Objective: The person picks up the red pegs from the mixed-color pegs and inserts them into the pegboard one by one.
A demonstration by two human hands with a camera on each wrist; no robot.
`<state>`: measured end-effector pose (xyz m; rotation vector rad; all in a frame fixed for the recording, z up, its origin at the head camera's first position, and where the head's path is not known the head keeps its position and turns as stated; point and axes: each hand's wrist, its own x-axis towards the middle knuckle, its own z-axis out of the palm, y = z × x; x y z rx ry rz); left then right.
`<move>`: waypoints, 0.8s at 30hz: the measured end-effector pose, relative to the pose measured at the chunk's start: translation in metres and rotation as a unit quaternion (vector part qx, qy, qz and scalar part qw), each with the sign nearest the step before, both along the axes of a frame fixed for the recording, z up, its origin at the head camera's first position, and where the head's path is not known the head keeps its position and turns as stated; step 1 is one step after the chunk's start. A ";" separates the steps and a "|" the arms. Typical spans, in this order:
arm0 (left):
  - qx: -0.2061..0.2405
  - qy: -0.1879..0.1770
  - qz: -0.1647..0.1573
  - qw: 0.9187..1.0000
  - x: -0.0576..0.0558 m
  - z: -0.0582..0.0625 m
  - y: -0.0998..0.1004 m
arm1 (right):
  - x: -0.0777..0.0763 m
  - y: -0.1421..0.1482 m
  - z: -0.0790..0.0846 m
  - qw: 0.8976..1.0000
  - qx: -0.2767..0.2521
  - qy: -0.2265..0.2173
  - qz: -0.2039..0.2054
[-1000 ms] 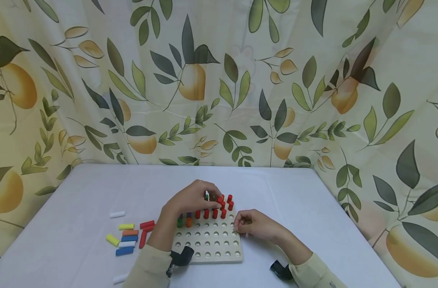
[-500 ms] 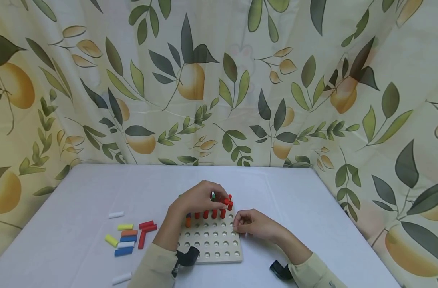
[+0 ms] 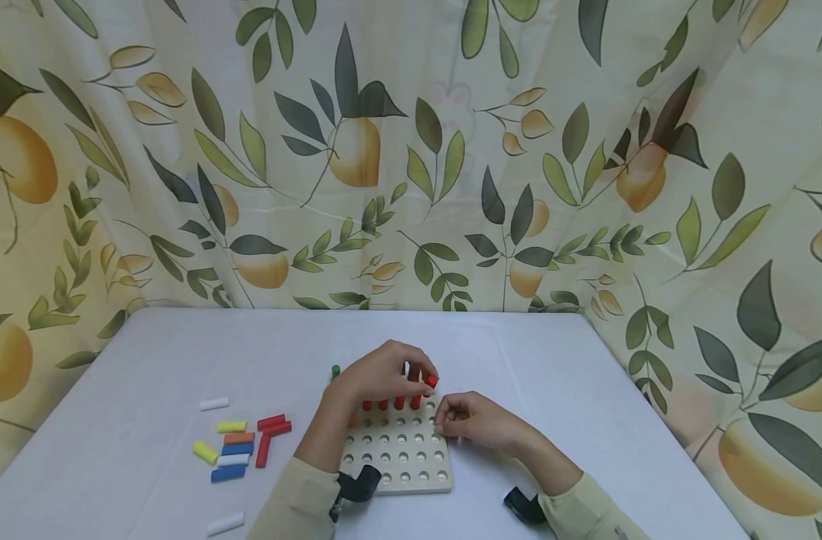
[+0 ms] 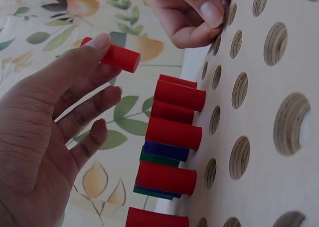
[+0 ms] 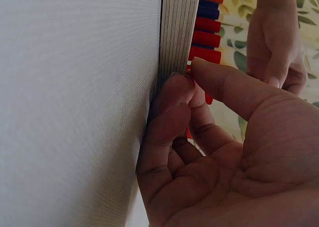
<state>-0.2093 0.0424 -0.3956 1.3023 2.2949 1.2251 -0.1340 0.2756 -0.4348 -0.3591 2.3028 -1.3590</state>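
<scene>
Thumb and fingertips of my left hand [image 3: 384, 371] pinch a red peg [image 4: 123, 58], held tilted above the far right part of a wooden pegboard [image 3: 394, 466]. In the left wrist view the peg is clear of the board, and the other fingers are spread. Red pegs [image 4: 174, 133] stand upright in the holes, with blue pegs [image 4: 167, 151] and green pegs behind them. At the board's right edge, my right hand [image 3: 478, 421] grips the rim, its thumb on the top face and curled fingers against the side. The left hand hides the farther pegs in the head view.
Left of the board, loose pegs lie on the white table [image 3: 148, 420]: several red pegs [image 3: 263, 450], yellow pegs [image 3: 205, 452], an orange peg [image 3: 238, 437], blue pegs [image 3: 228, 473] and white pegs [image 3: 226, 523]. A patterned curtain [image 3: 411, 225] hangs behind the table.
My left hand has moved rightward over the standing pegs toward the board's far right corner, carrying the red peg. The right hand stays at the board's edge.
</scene>
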 end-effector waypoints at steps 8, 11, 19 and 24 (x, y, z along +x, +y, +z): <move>0.005 0.002 -0.018 1.000 -0.001 -0.003 0.006 | 0.000 0.000 -0.001 1.000 -0.007 0.003 0.004; 0.000 0.008 -0.017 1.000 0.000 -0.004 0.008 | 0.000 0.000 0.000 1.000 -0.011 0.000 0.003; -0.013 0.013 -0.007 1.000 -0.003 -0.010 0.010 | 0.001 0.000 0.000 1.000 -0.011 -0.003 0.000; -0.018 0.006 -0.010 1.000 -0.005 -0.015 0.011 | 0.001 0.000 0.000 1.000 -0.004 0.001 0.000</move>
